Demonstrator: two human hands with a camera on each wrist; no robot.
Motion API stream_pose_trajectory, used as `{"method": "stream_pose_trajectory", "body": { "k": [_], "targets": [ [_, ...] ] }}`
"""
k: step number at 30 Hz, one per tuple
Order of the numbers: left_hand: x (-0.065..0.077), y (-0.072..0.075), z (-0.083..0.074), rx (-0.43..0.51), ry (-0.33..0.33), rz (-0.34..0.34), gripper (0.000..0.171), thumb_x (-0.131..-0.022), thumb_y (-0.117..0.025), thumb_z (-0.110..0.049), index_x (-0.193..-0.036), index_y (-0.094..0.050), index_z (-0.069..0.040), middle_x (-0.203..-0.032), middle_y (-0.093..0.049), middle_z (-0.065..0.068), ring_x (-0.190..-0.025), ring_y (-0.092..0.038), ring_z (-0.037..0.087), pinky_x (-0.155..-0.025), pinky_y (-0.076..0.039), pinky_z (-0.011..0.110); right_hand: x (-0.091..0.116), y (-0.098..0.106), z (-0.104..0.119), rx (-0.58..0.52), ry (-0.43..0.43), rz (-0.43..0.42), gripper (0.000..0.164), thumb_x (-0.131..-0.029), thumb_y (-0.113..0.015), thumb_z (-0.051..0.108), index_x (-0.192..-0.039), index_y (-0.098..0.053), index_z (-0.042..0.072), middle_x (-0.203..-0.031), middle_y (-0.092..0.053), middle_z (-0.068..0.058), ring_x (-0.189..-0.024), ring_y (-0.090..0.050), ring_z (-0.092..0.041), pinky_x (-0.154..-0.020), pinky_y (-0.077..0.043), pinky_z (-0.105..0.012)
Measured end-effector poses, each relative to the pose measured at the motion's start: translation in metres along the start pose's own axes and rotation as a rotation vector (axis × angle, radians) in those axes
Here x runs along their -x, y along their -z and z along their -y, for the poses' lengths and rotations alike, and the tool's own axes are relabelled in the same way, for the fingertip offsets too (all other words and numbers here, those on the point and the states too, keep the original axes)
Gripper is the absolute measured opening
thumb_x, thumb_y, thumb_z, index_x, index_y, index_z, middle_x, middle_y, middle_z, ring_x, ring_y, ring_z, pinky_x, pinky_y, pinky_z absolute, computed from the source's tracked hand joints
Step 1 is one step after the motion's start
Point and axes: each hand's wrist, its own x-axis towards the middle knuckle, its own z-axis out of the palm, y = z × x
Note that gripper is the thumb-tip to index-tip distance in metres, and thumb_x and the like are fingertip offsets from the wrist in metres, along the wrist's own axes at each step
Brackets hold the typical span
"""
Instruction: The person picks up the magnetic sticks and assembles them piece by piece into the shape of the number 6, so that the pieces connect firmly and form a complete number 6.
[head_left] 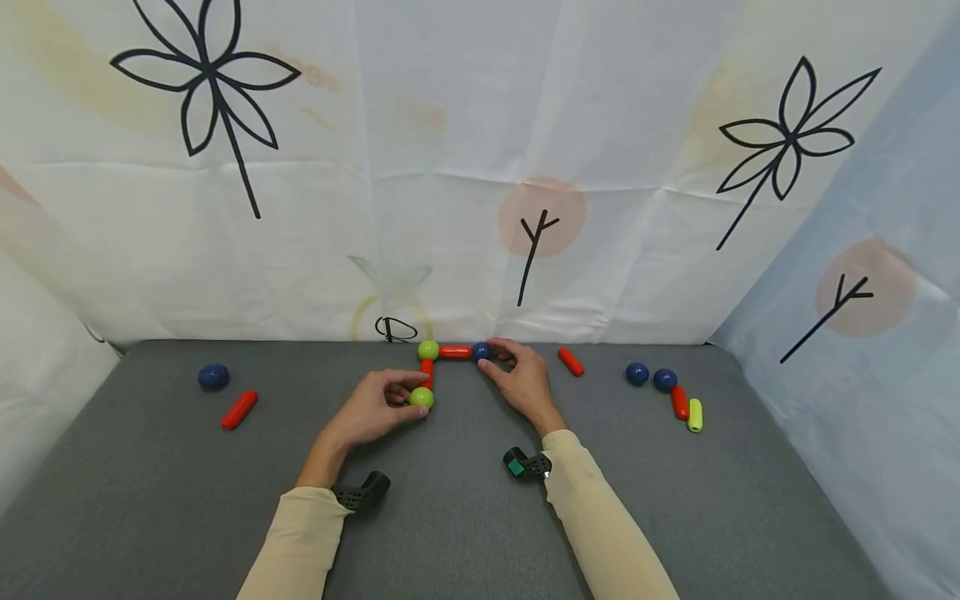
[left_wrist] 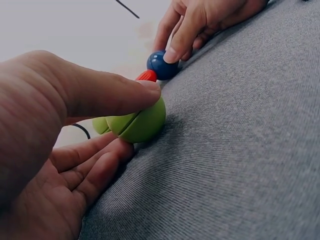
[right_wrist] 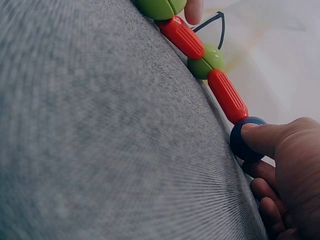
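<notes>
- The left hand is pinching the near green ball, its gap narrowed to the ball's width; in the left wrist view I am seeing the thumb pressing on top and the fingertips curling in lower down.
- The right hand is gripping the corner blue ball between thumb and fingers, parted only as far as the ball is wide.
- Between the hands I am looking at an L-shaped chain lying near the back edge of the grey table.
- One leg is running away from the near green ball: the upright-leg red rod is leading to the far green ball, which is forming the corner.
- The other leg is going rightward: the cross-leg red rod is reaching from the far green ball and meeting the corner blue ball.
- Off to the left, a loose blue ball is lying near a slanting red rod.
- Just right of the right hand, a short red rod is resting alone.
- Farther right I am picking out two blue balls, with an outer red rod and a yellow-green rod lying side by side.
- Behind everything, a patterned white cloth is hanging.
</notes>
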Motion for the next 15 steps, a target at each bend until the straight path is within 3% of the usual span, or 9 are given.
{"method": "stream_pose_trajectory", "body": {
  "k": [15],
  "targets": [
    [-0.0010,-0.0023,0.0011,0.008,-0.007,-0.048,0.046,-0.083,-0.084,-0.007,-0.126,-0.069,-0.001,-0.119,-0.066,0.015,-0.095,-0.063,0.023,-0.087,-0.052,0.040,0.0007,0.0000,0.0028,0.005,-0.001,-0.007,0.039,-0.090,-0.079,0.018,-0.127,-0.071,0.008,-0.115,-0.072,-0.009,-0.107,-0.064,-0.026,-0.095,-0.050,-0.043]
  ]
}}
